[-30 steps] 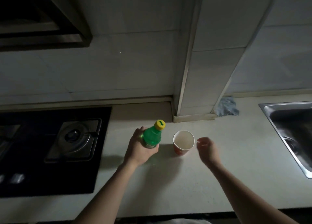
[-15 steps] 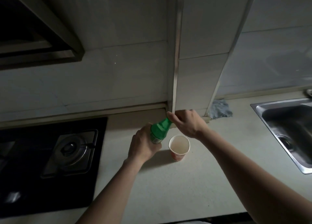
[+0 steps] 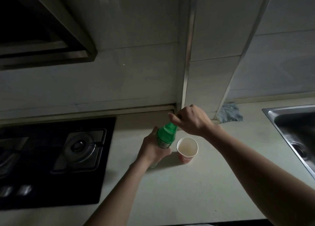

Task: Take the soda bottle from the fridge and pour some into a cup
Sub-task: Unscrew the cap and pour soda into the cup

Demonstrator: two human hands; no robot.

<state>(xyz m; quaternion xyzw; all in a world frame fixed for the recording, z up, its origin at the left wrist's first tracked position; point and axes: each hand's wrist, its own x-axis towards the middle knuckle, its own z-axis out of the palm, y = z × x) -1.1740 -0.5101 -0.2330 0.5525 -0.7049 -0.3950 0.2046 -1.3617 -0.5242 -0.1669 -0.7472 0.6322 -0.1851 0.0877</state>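
Observation:
A green soda bottle [image 3: 166, 135] stands on the pale counter [image 3: 187, 188], leaning slightly to the right. My left hand [image 3: 151, 151] grips its lower body. My right hand [image 3: 190, 120] is curled over the bottle's top, and its fingers hide the cap. A paper cup [image 3: 187, 149], white inside and red outside, stands upright just right of the bottle, below my right wrist. The cup's inside looks pale; I cannot tell whether it holds liquid.
A black gas hob [image 3: 56, 157] fills the counter to the left, with a range hood [image 3: 42, 38] above it. A steel sink [image 3: 294, 132] lies at the right edge. A blue-grey cloth [image 3: 229, 112] sits behind, against the tiled corner column [image 3: 209, 72].
My right hand came from beside the cup up onto the bottle's cap and stays gripping it. My left hand has kept hold of the bottle throughout.

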